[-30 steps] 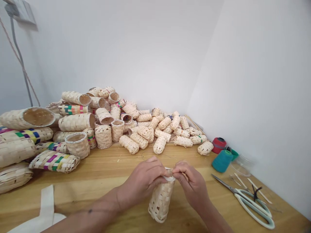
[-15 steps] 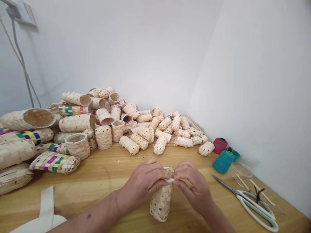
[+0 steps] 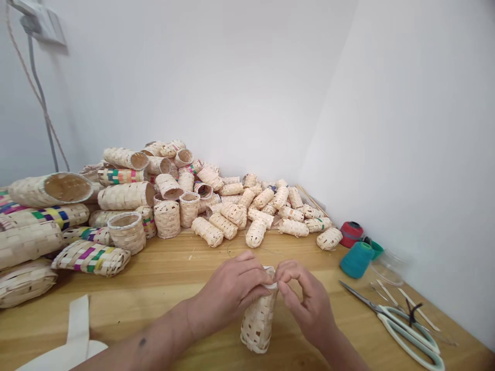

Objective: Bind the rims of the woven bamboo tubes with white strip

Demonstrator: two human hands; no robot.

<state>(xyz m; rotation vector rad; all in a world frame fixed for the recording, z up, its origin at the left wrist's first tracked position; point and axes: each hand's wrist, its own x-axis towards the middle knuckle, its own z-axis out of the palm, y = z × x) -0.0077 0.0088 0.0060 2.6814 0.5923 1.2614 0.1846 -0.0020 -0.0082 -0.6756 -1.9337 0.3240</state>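
The fingers point(image 3: 253, 269) of the left hand point(image 3: 232, 291) curl closed around the top of a small woven basket point(image 3: 257, 322), with the thumb pressing on its rim. The fingers point(image 3: 288, 294) of the right hand point(image 3: 309, 304) meet them from the other side: thumb and forefinger pinch the same rim where a white strip point(image 3: 271, 285) runs along the edge, and the other fingers arch loosely above. Whether a needle or thread sits in that pinch is too small to tell.

The basket stands upright between the two hands, its base on the wooden desk point(image 3: 174, 278), near the front edge and roughly in the middle.

To the right, well apart from the hands, lie pale-handled scissors point(image 3: 402, 322) with the blades pointing back toward the basket. Beyond them stand a teal thread cone point(image 3: 356, 259) and a red spool point(image 3: 351, 233), close to the wall, with a clear plastic dish point(image 3: 390, 265) beside the cone.

Across the back of the desk, a heap of finished woven baskets point(image 3: 185, 196) fills the corner. The smaller ones lie toward the right; the larger ones, some with coloured bands point(image 3: 93, 257), lie toward the left. At the front left lies a white cloth strap point(image 3: 77, 330).
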